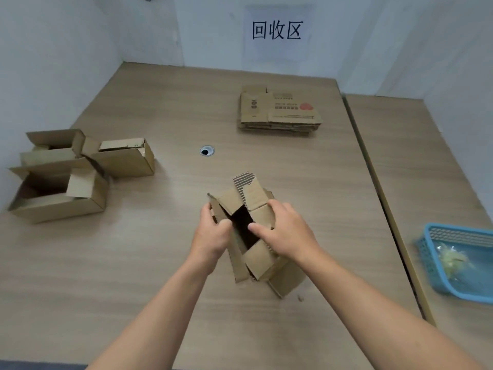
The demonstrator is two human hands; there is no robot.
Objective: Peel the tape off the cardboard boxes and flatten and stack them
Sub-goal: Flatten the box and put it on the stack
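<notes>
While I watch the head view from my station, the nearest things I see are two bare forearms reaching up from the bottom edge to a small cardboard box [262, 259]. It sits on the counter [133, 263], just in front of the person and a little right of centre. The box stands tilted with its top open, its flaps splayed up and outward, and a dark hollow showing between the hands. The left hand [210, 231] grasps the box's left flap, its fingers [206, 213] curled round the cardboard edge. The right hand [282, 231] grips the right side, fingers wrapped over the flap and the thumb at the lip of the opening. A torn flap [244, 178] on the far side shows its corrugated ribbing.

To the right, on a second counter [426, 156] butted against the first, I see a blue plastic basket [429, 263] holding a pale crumpled clump [453, 259]; I cannot tell what it is.

Well apart to the left, open boxes crowd near the counter's edge. The nearest open box [57, 212] has its flaps raised. Just behind it are a second open box [48, 156] and a third open box [125, 164].

Farther back, near the middle, is a round cable hole [207, 150]. Beyond it, right of centre, a stack of flattened boxes [278, 110] lies flat, the top one printed. On the back wall hangs a paper sign [277, 30] with three black characters.
</notes>
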